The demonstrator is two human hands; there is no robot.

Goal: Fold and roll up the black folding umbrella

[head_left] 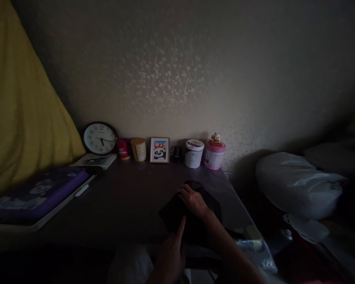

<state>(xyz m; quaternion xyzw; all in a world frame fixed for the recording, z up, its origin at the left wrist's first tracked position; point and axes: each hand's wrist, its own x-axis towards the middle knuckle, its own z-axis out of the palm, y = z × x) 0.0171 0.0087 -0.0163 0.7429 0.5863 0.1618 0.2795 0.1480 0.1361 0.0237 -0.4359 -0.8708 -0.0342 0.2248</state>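
Black cloth [172,213]: laid on the near right part of the bench [127,197], under and beside the hands; soft, matte, irregular in outline, its exact kind lost in shadow.
Right hand [193,200]: rested on top of the cloth with fingers curved; whether fabric is pinched cannot be told.
Left hand [172,252]: placed at the cloth's near side, index finger extended; the other fingers are blurred and dark, so any grasp cannot be told.
Step in hand: the cloth seems to be arranged or pressed against the bench.
Next move: a steady right hand and a careful left finger appear to be called for, as limp fabric may bunch.
Bench surface: smooth and dull-sheened, edged at right by glossy, crinkled plastic.
Back row: a round wall clock [99,138], a wood-framed panda picture [159,150] and a cylindrical pink tub [214,156] are lined up.
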